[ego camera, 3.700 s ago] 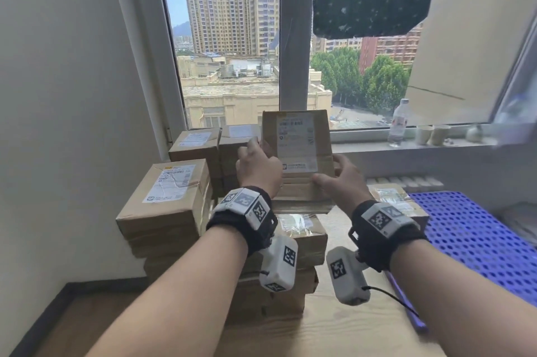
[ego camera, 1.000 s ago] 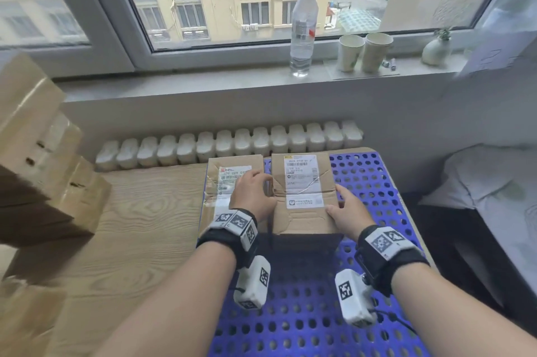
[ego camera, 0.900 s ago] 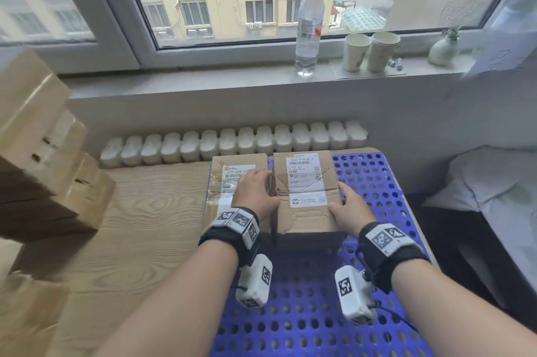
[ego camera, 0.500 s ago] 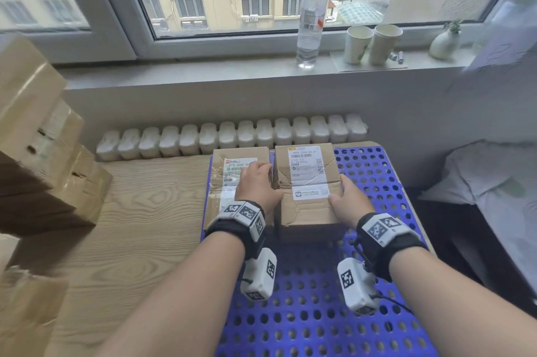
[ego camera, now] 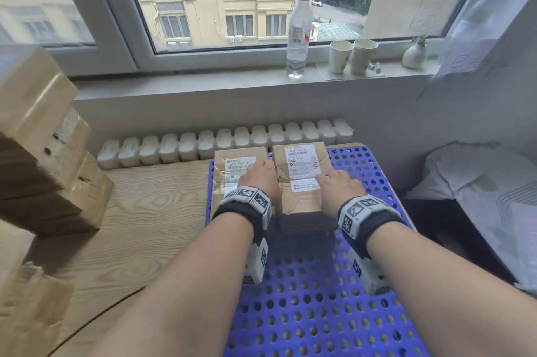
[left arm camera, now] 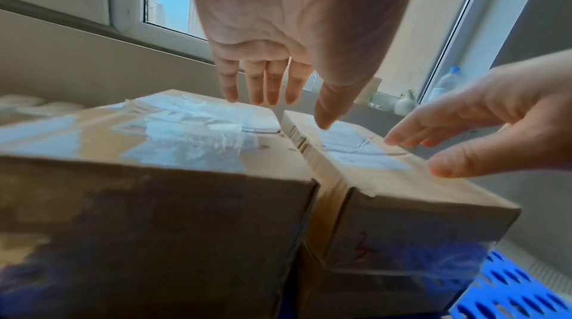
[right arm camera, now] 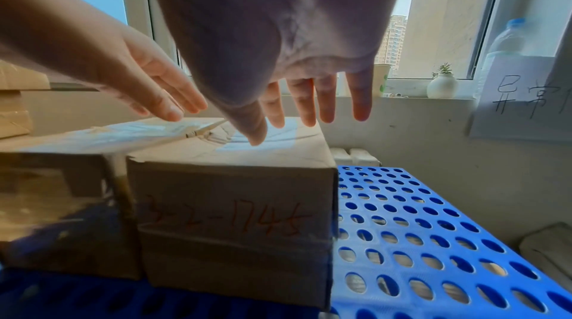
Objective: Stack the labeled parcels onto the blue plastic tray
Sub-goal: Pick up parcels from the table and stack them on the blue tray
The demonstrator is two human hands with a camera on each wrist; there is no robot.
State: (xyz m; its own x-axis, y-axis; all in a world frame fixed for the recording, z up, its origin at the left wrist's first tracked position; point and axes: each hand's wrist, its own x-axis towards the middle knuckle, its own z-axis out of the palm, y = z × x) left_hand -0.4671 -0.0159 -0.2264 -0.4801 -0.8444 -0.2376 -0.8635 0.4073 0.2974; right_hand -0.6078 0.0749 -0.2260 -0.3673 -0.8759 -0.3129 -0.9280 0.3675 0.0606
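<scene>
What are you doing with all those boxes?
A person is putting labeled parcels on the blue tray. Two parcels sit side by side at its far end: the left parcel and the right parcel. The left hand and right hand hover open just above them, gripping nothing. More boxes wait, piled at the left.
</scene>
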